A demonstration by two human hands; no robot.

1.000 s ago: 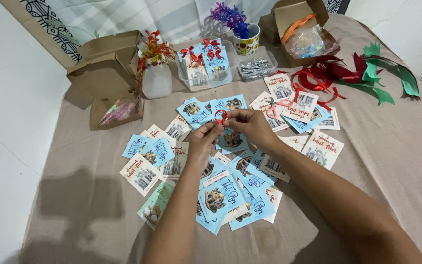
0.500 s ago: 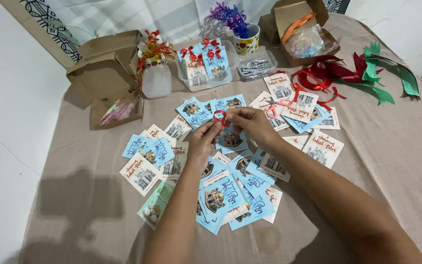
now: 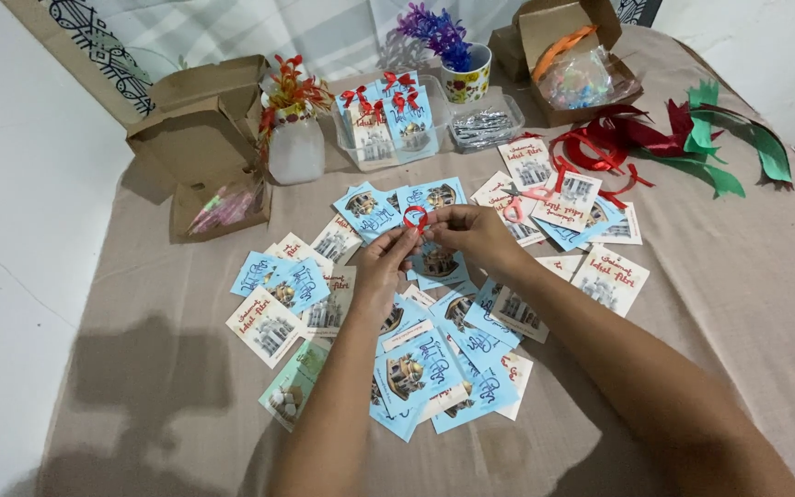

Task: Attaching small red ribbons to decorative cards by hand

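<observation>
Between the fingertips of both hands, above the middle of the scattered cards (image 3: 416, 364), a small red ribbon loop (image 3: 415, 218) is pinched. The left hand (image 3: 381, 267) comes up from below with its forearm running nearly straight away from the camera; its thumb and forefinger close on the loop's left side, the other fingers curled under. The right hand (image 3: 474, 235) reaches in from the lower right on a long slanting forearm, and its fingertips close on the loop's right side. Both hands hover just over a blue card (image 3: 438, 262); whether they touch it cannot be told.

Beyond the fingers stands a clear plastic tray (image 3: 353, 147) holding upright cards with red bows (image 3: 388, 101). Just right of it a second clear tray (image 3: 488, 129) holds silvery wrapped pieces. Behind that sits a patterned mug (image 3: 465, 83) with purple flowers. Far to the right of the fingers an open cardboard box (image 3: 563, 37) holds a clear bag of coloured bits and an orange ribbon. Left of the fingers an open brown box (image 3: 200, 129) stands over a low box (image 3: 218, 207) containing a packet of coloured sticks. A white vase (image 3: 296, 147) carries red flowers. Red and green ribbons (image 3: 683, 138) lie well off to the right on the tablecloth (image 3: 738, 276).
</observation>
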